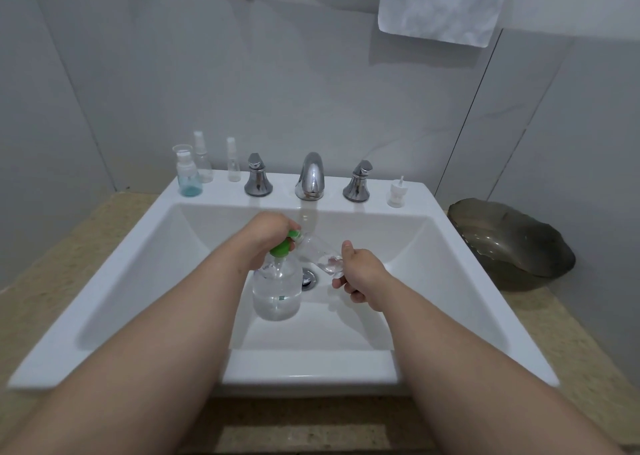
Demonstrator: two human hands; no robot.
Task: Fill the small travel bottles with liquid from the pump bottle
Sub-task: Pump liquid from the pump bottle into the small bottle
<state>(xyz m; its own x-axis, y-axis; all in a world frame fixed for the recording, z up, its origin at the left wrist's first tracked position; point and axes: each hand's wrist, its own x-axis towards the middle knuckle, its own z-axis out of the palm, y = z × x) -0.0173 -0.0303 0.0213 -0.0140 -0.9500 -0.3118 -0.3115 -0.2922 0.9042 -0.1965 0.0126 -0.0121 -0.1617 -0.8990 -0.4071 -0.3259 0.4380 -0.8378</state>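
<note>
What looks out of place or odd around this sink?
A white pump top stands alone on the sink ledge beside the right tap, off any bottle. The right hand holds a small bottle tilted. No spill shows.

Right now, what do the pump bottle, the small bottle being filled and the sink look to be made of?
The pump bottle: clear, smooth plastic by the look; the liquid shows through, and its pump head is opaque green. The small bottle: see-through too, probably plastic, though glass cannot be ruled out. The sink: white and glossy with soft reflections, likely glazed ceramic.
</note>
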